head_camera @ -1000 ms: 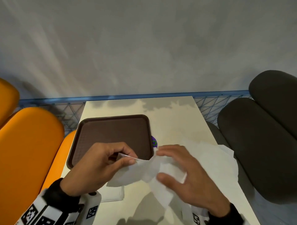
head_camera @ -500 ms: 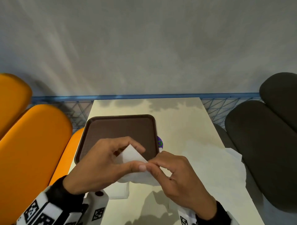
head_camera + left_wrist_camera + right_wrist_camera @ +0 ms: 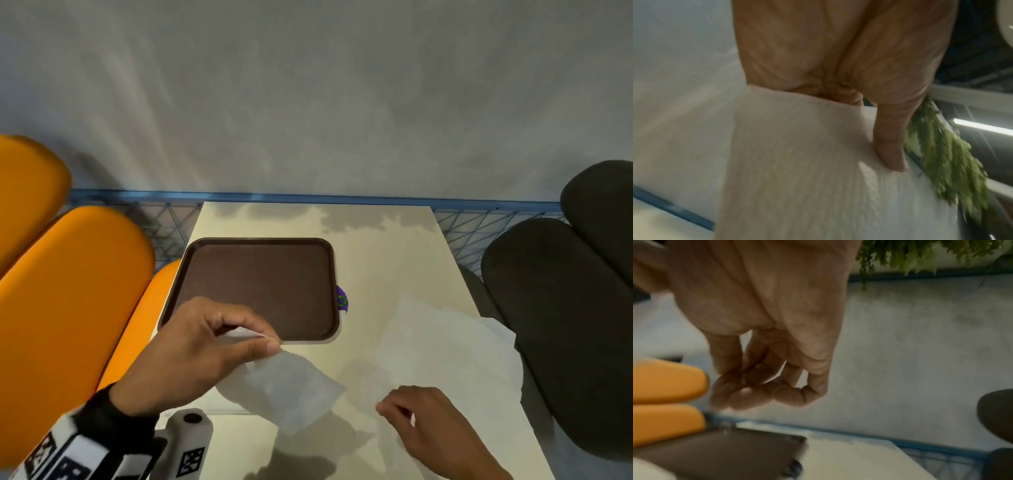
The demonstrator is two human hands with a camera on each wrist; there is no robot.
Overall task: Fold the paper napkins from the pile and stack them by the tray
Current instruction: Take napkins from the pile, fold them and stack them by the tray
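The left hand (image 3: 191, 353) pinches a folded napkin (image 3: 287, 387) by one corner between thumb and forefinger; the sheet hangs down and to the right of the hand, clear of the table (image 3: 376, 260), over the space in front of the tray (image 3: 260, 284). In the left wrist view the thumb (image 3: 890, 142) lies on the upper face of the napkin (image 3: 818, 162) near its edge. The right hand (image 3: 435, 428) is apart from the napkin, to its right, over the near edge of the pile of loose napkins (image 3: 445, 342) spread on the right side of the table. Its fingers (image 3: 760, 394) are loosely curled, and a small white sliver shows beside the thumb; whether it holds a sheet cannot be told. The brown tray sits on the left half of the table.
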